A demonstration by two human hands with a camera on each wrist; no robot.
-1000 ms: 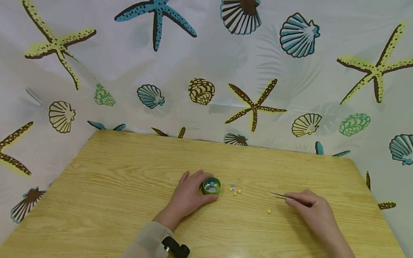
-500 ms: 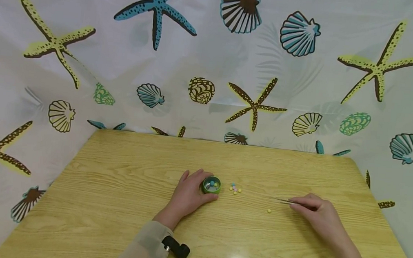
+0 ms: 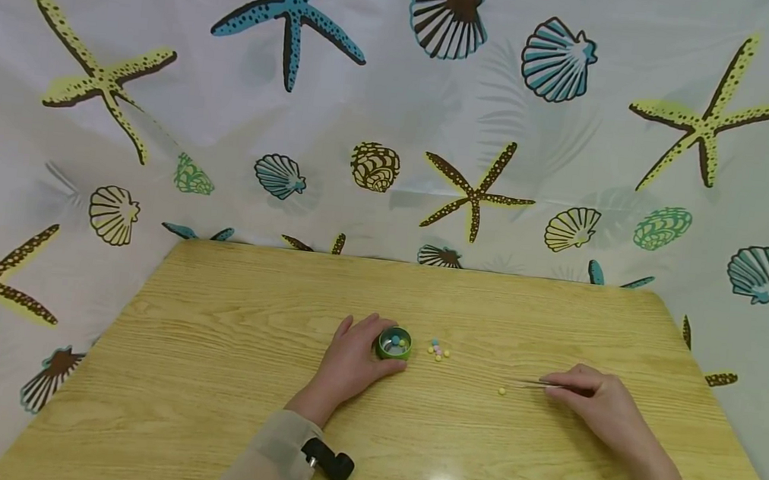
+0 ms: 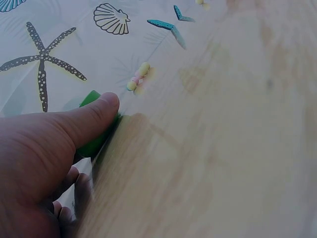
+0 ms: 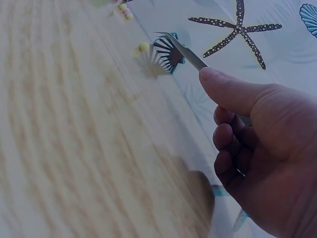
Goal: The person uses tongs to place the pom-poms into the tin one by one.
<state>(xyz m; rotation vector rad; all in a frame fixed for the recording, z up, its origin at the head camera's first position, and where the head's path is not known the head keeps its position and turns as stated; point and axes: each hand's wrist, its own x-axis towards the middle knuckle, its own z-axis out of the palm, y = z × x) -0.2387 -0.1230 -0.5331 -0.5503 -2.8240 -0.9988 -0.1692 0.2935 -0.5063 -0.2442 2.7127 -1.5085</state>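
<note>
The fingers (image 3: 574, 377) of the right hand (image 3: 606, 408) pinched the tweezers (image 3: 531, 384) against the thumb, and we saw the tips just beside the lone yellow bead (image 3: 502, 391) on the tabletop (image 3: 223, 363), gripping nothing that we could make out. The tips looked slightly parted. The left hand (image 3: 349, 363) curved its fingers and thumb round the green cup (image 3: 393, 359), which held a few beads (image 3: 395, 341); a bead cluster (image 3: 438, 353) lay near it, on the side toward the tweezers. We judged that good work here called for low tips straddling the bead at its middle, then a light, even squeeze, since so small and round a thing could roll or spring away. A steady left hold, we thought, would guard the cup against a knock.
</note>
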